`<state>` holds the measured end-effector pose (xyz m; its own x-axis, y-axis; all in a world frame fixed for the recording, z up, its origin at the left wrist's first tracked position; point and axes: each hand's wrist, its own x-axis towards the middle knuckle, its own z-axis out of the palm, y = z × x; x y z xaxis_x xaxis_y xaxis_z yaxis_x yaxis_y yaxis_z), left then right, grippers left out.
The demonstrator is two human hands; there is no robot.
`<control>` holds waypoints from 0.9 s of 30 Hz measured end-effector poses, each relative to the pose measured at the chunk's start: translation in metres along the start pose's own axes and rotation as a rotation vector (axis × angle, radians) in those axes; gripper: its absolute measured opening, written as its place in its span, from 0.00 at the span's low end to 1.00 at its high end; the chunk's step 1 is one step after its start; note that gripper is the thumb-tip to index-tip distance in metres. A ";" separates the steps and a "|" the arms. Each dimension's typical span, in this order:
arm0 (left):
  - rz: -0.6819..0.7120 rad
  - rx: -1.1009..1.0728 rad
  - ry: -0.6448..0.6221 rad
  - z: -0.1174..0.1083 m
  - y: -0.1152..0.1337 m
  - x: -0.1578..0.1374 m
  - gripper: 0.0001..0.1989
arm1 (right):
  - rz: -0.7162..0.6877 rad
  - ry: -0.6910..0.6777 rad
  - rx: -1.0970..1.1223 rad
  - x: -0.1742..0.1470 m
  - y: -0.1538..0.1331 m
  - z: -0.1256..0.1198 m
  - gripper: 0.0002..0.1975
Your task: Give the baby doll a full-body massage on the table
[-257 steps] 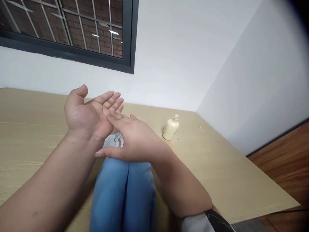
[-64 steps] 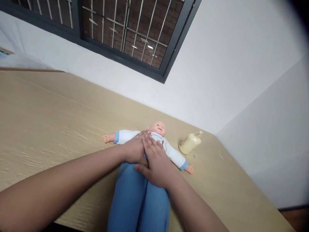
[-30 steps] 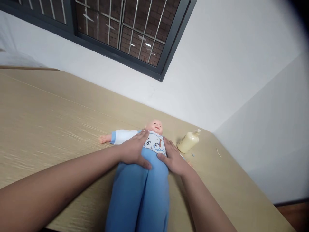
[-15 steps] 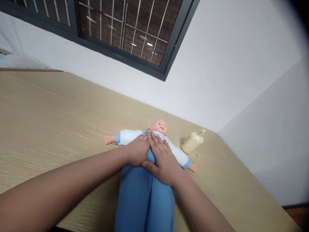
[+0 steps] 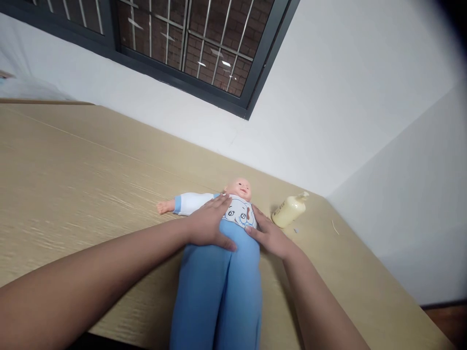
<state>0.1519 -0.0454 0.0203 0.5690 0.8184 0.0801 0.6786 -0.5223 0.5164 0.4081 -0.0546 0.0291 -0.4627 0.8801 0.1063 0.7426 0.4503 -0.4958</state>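
Note:
A baby doll [image 5: 239, 188] lies on its back, head toward the wall, in blue trousers and a white top with a cartoon face on the chest. My left hand [image 5: 211, 221] rests flat on the left side of its torso, fingers stretched toward the shoulder and thumb on the trousers. At the other side of the torso, my right hand [image 5: 270, 234] lies with fingers extended along the doll's flank and thumb on its belly. The doll's right-side arm is hidden behind my right hand and forearm. Neither hand grips anything.
To the doll's right stands a pale yellow pump bottle [image 5: 289, 211], seen tilted. Near it on the wooden table [image 5: 91, 160] are a small grey-blue bit [image 5: 296, 230] and a thin pale strip [image 5: 334, 227]. A barred window [image 5: 189, 43] is set in the white wall behind.
My right hand has slid right, from the middle of the chest to the doll's side, uncovering the printed face. My left hand has stayed nearly in place, its thumb now spread over the trousers.

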 end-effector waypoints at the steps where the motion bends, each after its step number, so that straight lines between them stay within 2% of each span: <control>1: 0.011 -0.003 0.004 0.000 -0.001 -0.001 0.71 | -0.014 -0.020 0.028 0.000 0.000 -0.002 0.39; 3: 0.037 -0.013 0.014 0.000 -0.006 -0.002 0.65 | -0.016 -0.051 0.068 0.000 0.001 -0.004 0.39; 8: 0.076 -0.009 0.075 -0.005 -0.026 0.000 0.41 | 0.030 -0.030 0.036 -0.002 0.010 0.000 0.38; 10: 0.051 0.050 0.102 -0.007 -0.034 0.001 0.37 | 0.027 -0.026 0.007 -0.002 0.014 0.002 0.37; 17: -0.116 0.300 0.112 -0.002 -0.056 -0.002 0.36 | 0.049 0.044 -0.178 -0.007 0.026 0.017 0.39; 22: -0.085 0.489 0.148 -0.001 -0.070 -0.018 0.35 | -0.032 0.120 -0.372 -0.022 0.040 0.025 0.37; 27: -0.071 0.398 0.171 -0.017 -0.081 -0.026 0.34 | 0.049 0.106 -0.449 -0.029 0.044 0.019 0.35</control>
<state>0.0736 -0.0203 -0.0089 0.4518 0.8663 0.2132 0.8585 -0.4872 0.1600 0.4449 -0.0632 -0.0116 -0.3875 0.9019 0.1910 0.9092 0.4081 -0.0822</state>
